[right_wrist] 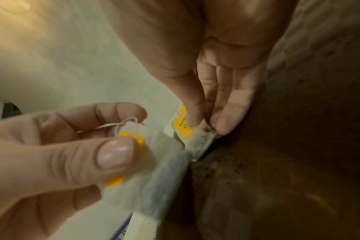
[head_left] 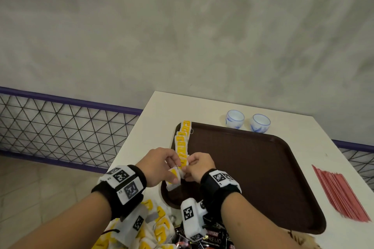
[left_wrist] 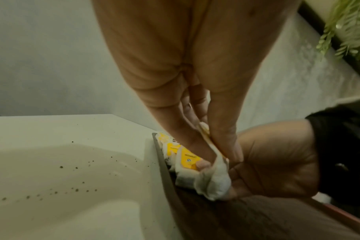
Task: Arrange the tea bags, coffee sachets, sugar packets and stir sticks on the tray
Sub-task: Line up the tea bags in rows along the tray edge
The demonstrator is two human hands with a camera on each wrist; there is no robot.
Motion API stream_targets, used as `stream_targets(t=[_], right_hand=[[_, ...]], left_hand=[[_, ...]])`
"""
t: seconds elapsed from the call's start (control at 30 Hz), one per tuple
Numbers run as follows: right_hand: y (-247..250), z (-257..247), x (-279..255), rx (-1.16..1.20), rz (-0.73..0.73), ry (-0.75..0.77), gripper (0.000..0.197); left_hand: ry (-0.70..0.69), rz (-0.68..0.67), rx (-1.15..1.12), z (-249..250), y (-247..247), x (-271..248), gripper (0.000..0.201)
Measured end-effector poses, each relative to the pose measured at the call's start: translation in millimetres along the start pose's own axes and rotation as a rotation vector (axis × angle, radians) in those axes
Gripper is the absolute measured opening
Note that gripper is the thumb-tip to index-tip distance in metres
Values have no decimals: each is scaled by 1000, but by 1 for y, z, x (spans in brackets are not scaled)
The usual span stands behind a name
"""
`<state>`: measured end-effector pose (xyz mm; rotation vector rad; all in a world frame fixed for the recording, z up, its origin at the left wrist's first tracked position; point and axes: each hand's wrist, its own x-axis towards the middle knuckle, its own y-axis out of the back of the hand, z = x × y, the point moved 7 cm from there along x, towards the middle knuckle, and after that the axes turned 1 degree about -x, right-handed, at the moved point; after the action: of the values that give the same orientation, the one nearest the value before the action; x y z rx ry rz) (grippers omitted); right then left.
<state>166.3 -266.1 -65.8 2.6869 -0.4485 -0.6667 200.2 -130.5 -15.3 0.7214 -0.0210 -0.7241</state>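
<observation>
A brown tray (head_left: 253, 172) lies on the white table (head_left: 315, 143). A row of tea bags (head_left: 182, 141) with yellow tags runs along the tray's left edge. My left hand (head_left: 174, 172) pinches a tea bag (head_left: 173, 179) between thumb and fingers over the tray's near left corner; the same tea bag (right_wrist: 154, 164) shows in the right wrist view. My right hand (head_left: 188, 168) pinches another tea bag (right_wrist: 201, 139) at the near end of the row, low over the tray. The two hands almost touch.
A loose pile of tea bags (head_left: 155, 226) and dark coffee sachets (head_left: 214, 235) lie near the table's front edge. Red stir sticks (head_left: 340, 194) lie right of the tray. Two small white cups (head_left: 234, 118) (head_left: 260, 123) stand behind it. A wire fence (head_left: 60, 127) is at the left.
</observation>
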Motion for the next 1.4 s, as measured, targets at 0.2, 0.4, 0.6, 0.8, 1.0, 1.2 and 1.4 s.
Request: stream_targets(t=[0.2,0.4,0.6,0.8,1.0,1.2,1.4], right_hand=[[3,-2,5,37,29,10,29],[11,9,10,122,83,-28,34],[-6,8,14,93,4,7,30],[-4,8,15,133,17,13,30],[7,14,15,124,8,-70,46],[-5,4,19,159,-35,-62,65],[-26,-7,25,-32,-15,81,23]], left_hand=[[19,-14,80,-1,-6,16,45],[30,-9,138,-5,-12,30,52],[13,17,244,0,-13,39,56],[-24,90,385,2,-4,40,68],[-20,133,379,-1,10,35,76],[-3,150,338,-12,22,26,68],[2,189,303,-23,39,15,60]])
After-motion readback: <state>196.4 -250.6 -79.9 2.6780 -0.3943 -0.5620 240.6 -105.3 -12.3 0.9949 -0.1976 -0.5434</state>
